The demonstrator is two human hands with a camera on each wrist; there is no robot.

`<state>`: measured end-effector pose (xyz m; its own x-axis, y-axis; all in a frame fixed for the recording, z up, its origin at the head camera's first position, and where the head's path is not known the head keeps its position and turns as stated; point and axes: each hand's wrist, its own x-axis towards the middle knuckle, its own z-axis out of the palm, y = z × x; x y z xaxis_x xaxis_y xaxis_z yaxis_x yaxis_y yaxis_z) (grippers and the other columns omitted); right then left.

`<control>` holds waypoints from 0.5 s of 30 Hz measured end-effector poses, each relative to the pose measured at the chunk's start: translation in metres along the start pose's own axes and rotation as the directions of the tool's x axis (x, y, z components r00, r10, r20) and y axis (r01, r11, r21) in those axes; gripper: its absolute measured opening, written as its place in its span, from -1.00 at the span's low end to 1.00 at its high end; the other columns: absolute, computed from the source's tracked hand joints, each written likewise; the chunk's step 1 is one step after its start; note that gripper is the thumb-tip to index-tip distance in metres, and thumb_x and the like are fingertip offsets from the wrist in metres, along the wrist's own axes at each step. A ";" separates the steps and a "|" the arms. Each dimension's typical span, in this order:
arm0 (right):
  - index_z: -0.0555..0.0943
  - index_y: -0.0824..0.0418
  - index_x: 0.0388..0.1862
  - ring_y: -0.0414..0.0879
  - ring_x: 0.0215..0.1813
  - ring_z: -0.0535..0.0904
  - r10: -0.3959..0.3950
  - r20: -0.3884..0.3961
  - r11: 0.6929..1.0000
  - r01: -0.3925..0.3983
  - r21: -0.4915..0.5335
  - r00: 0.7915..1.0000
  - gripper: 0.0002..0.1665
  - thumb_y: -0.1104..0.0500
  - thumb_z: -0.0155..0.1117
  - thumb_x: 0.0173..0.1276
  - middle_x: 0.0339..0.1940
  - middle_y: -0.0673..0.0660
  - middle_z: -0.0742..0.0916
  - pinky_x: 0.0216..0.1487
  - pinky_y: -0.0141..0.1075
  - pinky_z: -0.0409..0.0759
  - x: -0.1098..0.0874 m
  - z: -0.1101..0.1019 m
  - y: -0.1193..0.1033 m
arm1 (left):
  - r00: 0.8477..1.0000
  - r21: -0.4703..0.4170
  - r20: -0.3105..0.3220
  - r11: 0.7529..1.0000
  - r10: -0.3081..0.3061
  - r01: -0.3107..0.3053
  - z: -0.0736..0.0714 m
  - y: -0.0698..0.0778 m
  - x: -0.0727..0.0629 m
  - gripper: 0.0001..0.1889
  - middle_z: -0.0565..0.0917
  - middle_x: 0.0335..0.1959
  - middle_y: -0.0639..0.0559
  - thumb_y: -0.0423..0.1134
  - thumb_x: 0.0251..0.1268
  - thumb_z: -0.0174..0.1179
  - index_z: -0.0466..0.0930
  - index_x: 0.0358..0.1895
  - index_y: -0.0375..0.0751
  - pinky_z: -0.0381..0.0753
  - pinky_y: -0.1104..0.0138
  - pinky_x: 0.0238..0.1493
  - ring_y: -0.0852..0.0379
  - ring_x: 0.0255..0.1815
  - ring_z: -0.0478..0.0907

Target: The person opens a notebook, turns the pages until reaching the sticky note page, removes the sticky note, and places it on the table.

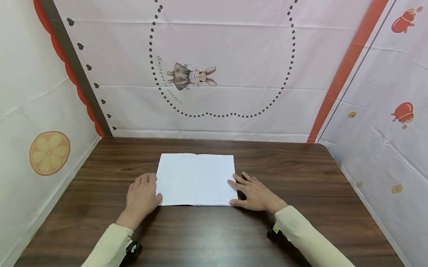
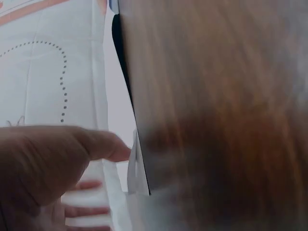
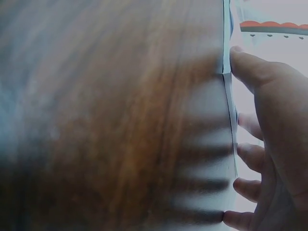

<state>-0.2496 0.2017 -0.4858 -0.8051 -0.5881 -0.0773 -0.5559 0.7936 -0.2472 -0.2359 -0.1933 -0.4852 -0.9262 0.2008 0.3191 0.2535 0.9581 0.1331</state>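
Apparently to hold it flat, the left grip (image 1: 140,197) lies unclenched, thumb on the page, and the right grip (image 1: 253,192) spreads its fingers at the opposite side of the opened lined notebook (image 1: 178,180), near the counter's (image 1: 202,240) far edge.

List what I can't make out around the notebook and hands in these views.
- Outer cover of the notebook: hidden in the head view by the open pages.
- Any faint marks on those pages: too small and washed out, head view.
- Left hand, fingers farthest from the thumb: cut off by the left wrist view's bottom edge.
- Table grain: blurred, right wrist view.
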 end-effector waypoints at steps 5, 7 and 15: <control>0.16 -0.02 0.67 0.30 0.67 -0.04 -0.005 -0.003 1.000 0.005 0.001 1.000 -0.06 -0.42 0.05 0.49 0.69 0.15 0.16 0.49 0.38 0.11 0.000 0.000 0.000 | 0.963 0.009 0.078 0.966 0.257 -0.258 0.001 -0.008 0.003 -0.35 0.42 0.40 -0.46 -0.38 0.20 0.38 0.46 0.41 -0.24 0.49 -0.27 0.23 -0.47 0.38 0.40; 0.16 -0.01 0.67 0.30 0.67 -0.03 -0.010 -0.003 1.000 0.010 0.001 1.000 -0.06 -0.42 0.05 0.49 0.69 0.16 0.16 0.49 0.38 0.11 0.001 0.000 0.000 | 0.938 -0.004 0.100 0.943 0.332 -0.333 0.001 -0.011 0.002 -0.36 0.41 0.43 -0.44 -0.41 0.24 0.37 0.48 0.43 -0.20 0.47 -0.27 0.25 -0.44 0.41 0.38; 0.13 -0.04 0.68 0.28 0.67 -0.04 -0.003 0.014 1.000 0.003 -0.009 1.000 -0.04 -0.46 0.00 0.48 0.70 0.14 0.14 0.52 0.36 0.07 0.000 0.000 0.003 | 0.886 -0.192 0.248 0.916 0.392 -0.352 0.001 -0.022 -0.004 -0.46 0.32 0.50 -0.41 -0.14 0.56 0.14 0.38 0.50 -0.23 0.29 -0.26 0.42 -0.41 0.50 0.27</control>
<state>-0.2516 0.2038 -0.4871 -0.8007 -0.5923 -0.0897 -0.5601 0.7933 -0.2386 -0.2383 -0.2145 -0.4907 -0.7901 0.6044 0.1022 0.6119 0.7679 0.1894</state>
